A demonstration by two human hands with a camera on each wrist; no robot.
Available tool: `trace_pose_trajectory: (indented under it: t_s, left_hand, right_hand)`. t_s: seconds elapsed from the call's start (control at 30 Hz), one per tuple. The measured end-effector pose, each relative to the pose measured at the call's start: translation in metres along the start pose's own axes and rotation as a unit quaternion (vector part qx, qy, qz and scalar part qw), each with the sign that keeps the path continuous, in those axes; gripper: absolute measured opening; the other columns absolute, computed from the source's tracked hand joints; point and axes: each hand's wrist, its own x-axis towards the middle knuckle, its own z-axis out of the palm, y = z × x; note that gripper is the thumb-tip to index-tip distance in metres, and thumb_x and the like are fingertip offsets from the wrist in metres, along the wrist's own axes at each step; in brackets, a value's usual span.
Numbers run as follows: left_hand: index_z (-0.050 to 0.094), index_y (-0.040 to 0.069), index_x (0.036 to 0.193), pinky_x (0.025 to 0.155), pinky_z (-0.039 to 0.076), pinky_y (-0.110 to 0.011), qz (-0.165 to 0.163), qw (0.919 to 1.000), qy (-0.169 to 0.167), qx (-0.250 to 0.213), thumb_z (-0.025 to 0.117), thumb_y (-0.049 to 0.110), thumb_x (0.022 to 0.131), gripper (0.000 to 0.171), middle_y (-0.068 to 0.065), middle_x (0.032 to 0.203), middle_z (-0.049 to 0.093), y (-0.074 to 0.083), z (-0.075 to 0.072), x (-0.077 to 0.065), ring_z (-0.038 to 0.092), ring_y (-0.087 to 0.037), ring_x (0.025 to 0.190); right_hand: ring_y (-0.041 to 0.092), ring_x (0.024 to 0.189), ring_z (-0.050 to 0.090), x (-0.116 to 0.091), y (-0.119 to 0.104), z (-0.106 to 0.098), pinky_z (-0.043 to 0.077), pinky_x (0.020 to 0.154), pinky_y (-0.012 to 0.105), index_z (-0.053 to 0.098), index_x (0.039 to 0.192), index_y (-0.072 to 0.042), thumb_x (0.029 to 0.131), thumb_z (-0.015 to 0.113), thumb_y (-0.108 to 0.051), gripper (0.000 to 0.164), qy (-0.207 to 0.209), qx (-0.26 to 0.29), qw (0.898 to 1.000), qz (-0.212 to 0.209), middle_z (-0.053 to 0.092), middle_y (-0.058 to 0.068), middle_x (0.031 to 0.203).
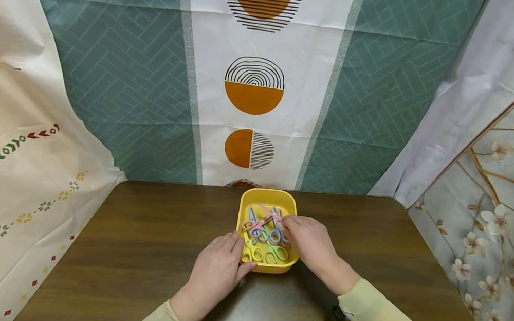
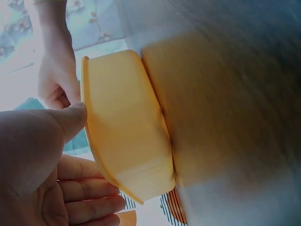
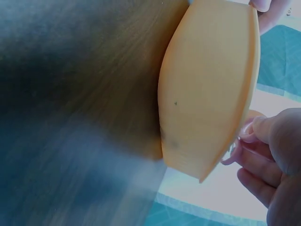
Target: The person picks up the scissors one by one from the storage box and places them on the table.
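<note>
Left hand (image 1: 220, 260): fingers extended, touching yellow tray (image 1: 270, 268) at left rim, thumb at near-left corner. Right hand (image 1: 313, 241): over right rim, pinching pink scissors (image 1: 278, 217) inside; long axis diagonal, tip toward far-left corner.

In the three views, I can read no text, label, brand, number or sign on any thing.

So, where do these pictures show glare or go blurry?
Head view: fairly clear, pale glare on the near part of the table; left wrist view: a hazy reflection of the yellow tray on the table; right wrist view: table grain looks smeared, white cloth washed out.
</note>
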Motion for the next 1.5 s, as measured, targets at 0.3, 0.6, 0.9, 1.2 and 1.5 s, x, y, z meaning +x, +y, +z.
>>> trace_pose_trajectory:
  t_s: [0.3,0.6,0.9,1.2,1.5]
  left_hand:
    - [0.072,-0.006,0.126,0.109,0.057,-0.046,-0.009,0.9999,-0.004,-0.013,0.078,0.056,0.100,0.068,-0.022,0.125,0.075,0.000,0.000,-0.001,0.073,-0.036,0.117]
    - [0.073,-0.004,0.127,0.108,0.057,-0.047,-0.016,0.9998,0.007,-0.014,0.080,0.055,0.099,0.066,-0.023,0.127,0.074,-0.001,0.000,-0.002,0.074,-0.037,0.118]
    - [0.072,-0.005,0.124,0.107,0.057,-0.047,-0.014,0.9998,0.010,-0.012,0.080,0.055,0.099,0.066,-0.023,0.126,0.075,0.000,0.000,-0.002,0.074,-0.037,0.118]
    - [0.073,-0.006,0.123,0.105,0.059,-0.047,-0.002,0.9998,0.019,-0.009,0.081,0.055,0.098,0.067,-0.024,0.124,0.075,0.000,0.002,-0.001,0.075,-0.037,0.113]
    - [0.073,-0.006,0.125,0.106,0.058,-0.049,-0.006,0.9998,0.009,-0.016,0.081,0.055,0.099,0.067,-0.023,0.124,0.076,0.002,0.001,0.000,0.075,-0.037,0.115]
  right_hand:
    - [0.027,0.105,0.079,-0.011,0.006,-0.015,0.063,0.098,0.048,0.079,0.111,-0.007,0.089,0.093,-0.009,0.026,0.027,-0.008,1.000,0.001,0.082,0.006,0.115]
    - [0.026,0.103,0.079,-0.026,0.022,-0.027,0.065,0.091,0.048,0.077,0.109,-0.006,0.092,0.089,-0.006,0.021,0.059,-0.006,0.998,0.011,0.082,0.004,0.114]
    - [0.027,0.097,0.080,-0.042,0.036,-0.035,0.065,0.083,0.050,0.077,0.108,-0.008,0.087,0.092,-0.002,0.026,0.091,-0.023,0.995,0.024,0.083,0.004,0.111]
    - [0.032,0.077,0.075,-0.060,0.046,-0.039,0.062,0.064,0.050,0.074,0.104,-0.007,0.087,0.092,-0.003,0.025,0.093,-0.058,0.992,0.056,0.080,0.005,0.093]
    - [0.034,0.067,0.069,-0.077,0.055,-0.036,0.056,0.056,0.050,0.069,0.095,-0.008,0.089,0.091,-0.007,0.023,0.087,-0.078,0.991,0.065,0.072,0.004,0.078]
